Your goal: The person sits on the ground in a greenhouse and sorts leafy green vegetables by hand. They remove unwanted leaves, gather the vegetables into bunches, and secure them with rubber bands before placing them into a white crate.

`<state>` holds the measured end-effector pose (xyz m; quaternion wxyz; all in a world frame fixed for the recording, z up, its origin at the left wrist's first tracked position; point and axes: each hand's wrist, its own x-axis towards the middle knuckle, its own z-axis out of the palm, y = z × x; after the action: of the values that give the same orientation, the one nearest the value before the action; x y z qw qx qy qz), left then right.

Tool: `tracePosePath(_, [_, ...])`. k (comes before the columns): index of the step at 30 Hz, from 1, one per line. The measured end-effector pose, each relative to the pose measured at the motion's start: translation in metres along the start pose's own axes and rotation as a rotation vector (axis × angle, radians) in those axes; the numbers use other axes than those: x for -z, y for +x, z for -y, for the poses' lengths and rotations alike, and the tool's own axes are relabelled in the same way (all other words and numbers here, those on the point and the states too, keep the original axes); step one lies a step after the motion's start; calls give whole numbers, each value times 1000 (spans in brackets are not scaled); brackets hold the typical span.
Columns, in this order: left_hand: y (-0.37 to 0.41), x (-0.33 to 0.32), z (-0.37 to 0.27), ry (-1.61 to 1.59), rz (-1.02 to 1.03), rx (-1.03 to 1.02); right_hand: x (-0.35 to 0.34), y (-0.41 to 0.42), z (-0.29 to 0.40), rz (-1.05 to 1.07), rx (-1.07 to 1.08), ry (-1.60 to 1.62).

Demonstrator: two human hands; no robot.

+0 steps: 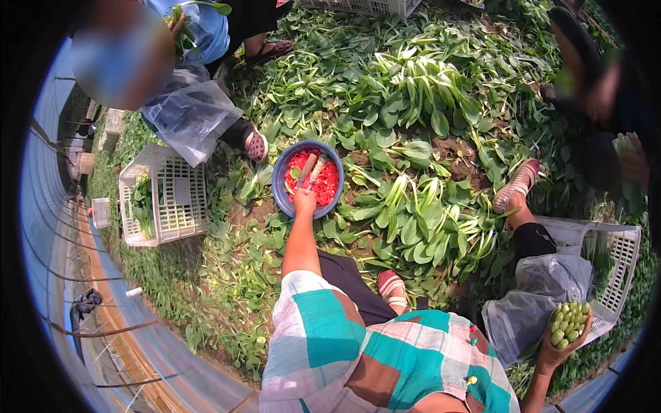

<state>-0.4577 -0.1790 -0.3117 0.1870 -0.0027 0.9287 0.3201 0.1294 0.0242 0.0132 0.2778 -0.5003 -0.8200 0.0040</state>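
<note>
My left hand (304, 200) reaches into a blue plastic basin (279, 195) heaped with red rubber bands (326, 187). Its fingertips are at the bands, close to two knives with light wooden handles (308, 166); whether they grip anything is hidden. At the lower right, my right hand (556, 356) holds a bundle of leafy green stalks (568, 322), cut ends facing up towards me. A clear plastic sheet (537, 299) covers my right leg beside that bundle. Loose picked greens (421, 217) lie in a pile between my feet.
A white plastic crate (617, 273) stands right of my leg. Another crate (181, 201) with greens stands at left. A second heap of greens (413, 88) lies ahead. Co-workers sit at upper left (206, 31) and upper right (632, 155), holding greens. Plastic greenhouse film (57, 227) curves along the left.
</note>
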Motion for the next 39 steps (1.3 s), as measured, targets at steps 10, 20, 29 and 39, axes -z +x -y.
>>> tracePosePath(10, [-19, -18, -8, 512, 81, -189, -3, -2, -5, -52, 16, 15])
tracePosePath(20, [-10, 12, -17, 319, -99, -99, 2, -4, 4, -77, 5, -13])
tracePosePath(29, [-71, 12, -150, -655, 536, -234, 7, 5, 27, -64, 97, 60])
tracePosePath(39, [-427, -27, -340, -664, 1517, -730, 4, 7, 47, 15, 349, 177])
